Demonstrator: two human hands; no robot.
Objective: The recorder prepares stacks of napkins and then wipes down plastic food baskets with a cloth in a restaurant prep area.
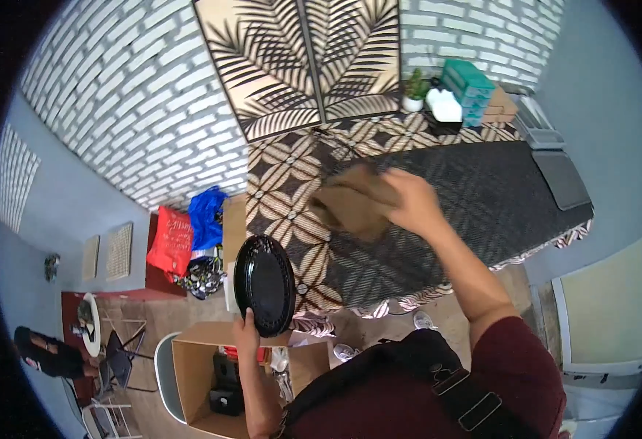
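My left hand (248, 332) grips the lower rim of an oval black plastic tray (266, 285), held up beside the left end of the table, above an open cardboard box. My right hand (413, 202) holds a brown cloth (356, 203), blurred by motion, over the table. Beneath the cloth lie a patterned tablecloth (291, 189) and a dark woven mat (464, 203). Whether the cloth touches the table I cannot tell.
The open cardboard box (194, 335) holds black and red items. Red (171, 241) and blue (207, 217) bags stand left of the table. Teal boxes (466, 82), a potted plant (415, 90) and a grey tray (543, 129) line its back. A person (49, 351) is at far left.
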